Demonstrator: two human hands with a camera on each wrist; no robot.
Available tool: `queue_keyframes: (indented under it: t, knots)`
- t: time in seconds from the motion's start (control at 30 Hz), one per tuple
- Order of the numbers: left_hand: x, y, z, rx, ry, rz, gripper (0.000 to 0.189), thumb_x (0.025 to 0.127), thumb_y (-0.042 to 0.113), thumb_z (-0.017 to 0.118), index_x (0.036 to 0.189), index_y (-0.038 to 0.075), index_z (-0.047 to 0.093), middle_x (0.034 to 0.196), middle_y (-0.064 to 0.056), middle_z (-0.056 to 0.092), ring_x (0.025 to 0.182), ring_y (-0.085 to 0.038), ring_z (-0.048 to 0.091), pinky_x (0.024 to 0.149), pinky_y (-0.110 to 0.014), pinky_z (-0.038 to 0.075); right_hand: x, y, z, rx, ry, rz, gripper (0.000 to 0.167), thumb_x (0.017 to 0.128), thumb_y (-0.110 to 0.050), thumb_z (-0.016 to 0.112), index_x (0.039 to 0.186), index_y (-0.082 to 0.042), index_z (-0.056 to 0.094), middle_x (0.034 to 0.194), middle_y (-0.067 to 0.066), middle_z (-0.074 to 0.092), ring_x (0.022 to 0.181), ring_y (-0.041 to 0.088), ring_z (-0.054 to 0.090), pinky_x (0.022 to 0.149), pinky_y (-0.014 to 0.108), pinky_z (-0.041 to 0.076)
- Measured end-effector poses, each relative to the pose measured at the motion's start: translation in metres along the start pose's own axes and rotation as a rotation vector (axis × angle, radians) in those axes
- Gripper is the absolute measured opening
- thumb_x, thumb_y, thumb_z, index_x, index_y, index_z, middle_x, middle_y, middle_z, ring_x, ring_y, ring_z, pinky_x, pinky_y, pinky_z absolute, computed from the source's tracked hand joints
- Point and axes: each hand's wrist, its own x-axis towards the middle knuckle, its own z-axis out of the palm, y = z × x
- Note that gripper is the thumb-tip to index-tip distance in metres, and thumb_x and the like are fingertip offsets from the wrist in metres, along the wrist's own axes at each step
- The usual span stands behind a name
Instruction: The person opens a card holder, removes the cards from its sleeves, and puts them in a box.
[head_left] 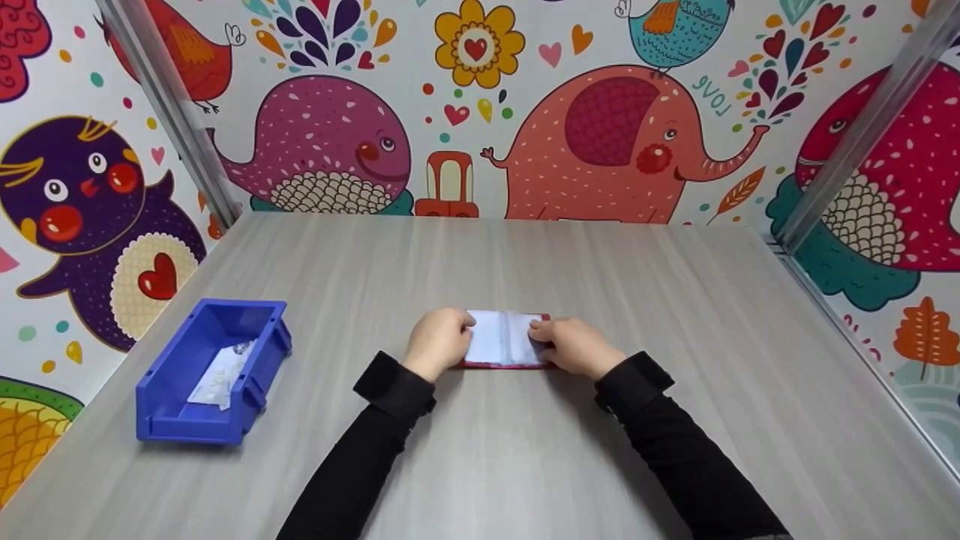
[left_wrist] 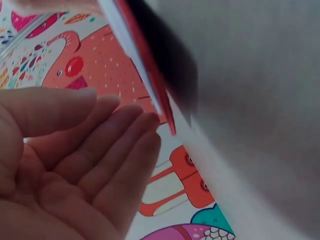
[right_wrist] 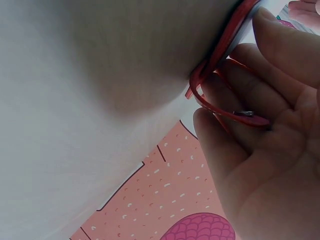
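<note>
A small red-covered card holder lies spread open on the table, with whitish clear sleeves inside. At its left side is my left hand; in the left wrist view, its lightly bent fingers meet the holder's edge while the thumb stands apart from it. My right hand pinches the right side, thumb on the sleeves and fingers behind the red cover. A red strap with a metal snap curls out from the cover against the right fingers. Part of the right side is hidden under that hand.
A blue plastic bin stands at the left of the table, with a white printed packet inside. Cartoon-printed panels and metal posts border the wood-grain table at the back and sides.
</note>
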Motion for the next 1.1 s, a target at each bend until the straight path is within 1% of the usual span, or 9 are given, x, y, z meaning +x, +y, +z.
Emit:
queue_keyframes:
  t: [0.1, 0.17, 0.23, 0.33, 0.4, 0.5, 0.57, 0.87, 1.1]
  knots:
    - [-0.001, 0.001, 0.004, 0.04, 0.007, 0.046, 0.014, 0.086, 0.002, 0.068, 0.096, 0.002, 0.076, 0.096, -0.01, 0.073, 0.088, -0.029, 0.069, 0.076, -0.042, 0.054, 0.0, 0.0, 0.0, 0.001, -0.002, 0.0, 0.016, 0.082, 0.004, 0.071, 0.096, -0.002, 0.07, 0.125, 0.02, 0.064, 0.105, 0.038, 0.065, 0.081, 0.044, 0.053]
    - [-0.001, 0.002, 0.006, 0.061, 0.002, 0.065, 0.007, 0.086, 0.001, 0.067, 0.087, 0.002, 0.074, 0.084, -0.008, 0.071, 0.076, -0.024, 0.066, 0.069, -0.039, 0.053, 0.0, 0.0, 0.0, 0.004, -0.004, 0.005, 0.017, 0.083, 0.004, 0.071, 0.099, -0.002, 0.07, 0.125, 0.02, 0.063, 0.106, 0.038, 0.064, 0.082, 0.044, 0.053]
    - [0.0, 0.001, 0.007, 0.072, -0.003, 0.076, 0.012, 0.086, 0.001, 0.067, 0.075, 0.003, 0.067, 0.069, -0.004, 0.062, 0.064, -0.02, 0.056, 0.062, -0.037, 0.049, 0.001, 0.001, 0.001, 0.0, -0.003, 0.002, 0.016, 0.083, 0.004, 0.071, 0.098, -0.002, 0.07, 0.125, 0.02, 0.063, 0.107, 0.038, 0.064, 0.081, 0.043, 0.053]
    - [0.001, 0.001, 0.007, 0.075, -0.01, 0.078, 0.024, 0.084, -0.001, 0.065, 0.064, 0.005, 0.052, 0.06, -0.002, 0.045, 0.058, -0.019, 0.042, 0.056, -0.036, 0.042, 0.0, 0.0, 0.0, -0.003, -0.005, 0.004, 0.014, 0.082, 0.004, 0.072, 0.093, -0.004, 0.069, 0.126, 0.019, 0.063, 0.105, 0.038, 0.065, 0.079, 0.042, 0.053]
    - [0.001, 0.001, 0.007, 0.077, -0.008, 0.063, 0.019, 0.082, -0.001, 0.066, 0.067, 0.004, 0.055, 0.062, -0.004, 0.051, 0.06, -0.022, 0.051, 0.058, -0.039, 0.045, 0.0, 0.0, 0.0, 0.001, -0.003, 0.007, 0.016, 0.081, 0.004, 0.072, 0.096, -0.003, 0.07, 0.126, 0.019, 0.063, 0.105, 0.038, 0.065, 0.078, 0.041, 0.053]
    - [0.001, 0.001, 0.005, 0.073, -0.018, 0.014, 0.003, 0.081, 0.0, 0.065, 0.082, -0.002, 0.067, 0.077, -0.012, 0.066, 0.075, -0.032, 0.064, 0.068, -0.043, 0.051, -0.001, 0.0, -0.001, 0.011, -0.002, 0.018, 0.025, 0.08, 0.004, 0.072, 0.104, -0.003, 0.072, 0.126, 0.019, 0.063, 0.105, 0.039, 0.065, 0.079, 0.042, 0.053]
    - [0.001, 0.0, 0.004, 0.076, -0.026, -0.023, 0.015, 0.081, 0.001, 0.065, 0.095, -0.004, 0.07, 0.09, -0.017, 0.07, 0.086, -0.036, 0.067, 0.076, -0.046, 0.053, -0.002, 0.0, -0.001, 0.017, -0.002, 0.019, 0.028, 0.081, 0.004, 0.072, 0.109, -0.002, 0.072, 0.126, 0.02, 0.063, 0.106, 0.039, 0.064, 0.081, 0.043, 0.053]
    - [0.008, -0.005, 0.005, 0.105, -0.05, -0.104, 0.004, 0.076, 0.001, 0.067, 0.075, -0.002, 0.064, 0.081, -0.015, 0.068, 0.079, -0.035, 0.065, 0.075, -0.045, 0.053, -0.001, 0.0, -0.001, 0.029, -0.009, 0.029, 0.035, 0.082, 0.003, 0.073, 0.116, 0.001, 0.071, 0.126, 0.02, 0.062, 0.109, 0.039, 0.063, 0.086, 0.044, 0.053]
    - [0.014, -0.005, 0.005, 0.081, -0.086, -0.167, 0.008, 0.076, 0.001, 0.069, 0.082, -0.004, 0.066, 0.086, -0.017, 0.068, 0.084, -0.035, 0.065, 0.08, -0.044, 0.052, -0.001, 0.001, -0.001, 0.029, -0.015, 0.032, 0.038, 0.083, 0.003, 0.073, 0.12, 0.002, 0.069, 0.127, 0.021, 0.062, 0.11, 0.039, 0.062, 0.088, 0.044, 0.052]
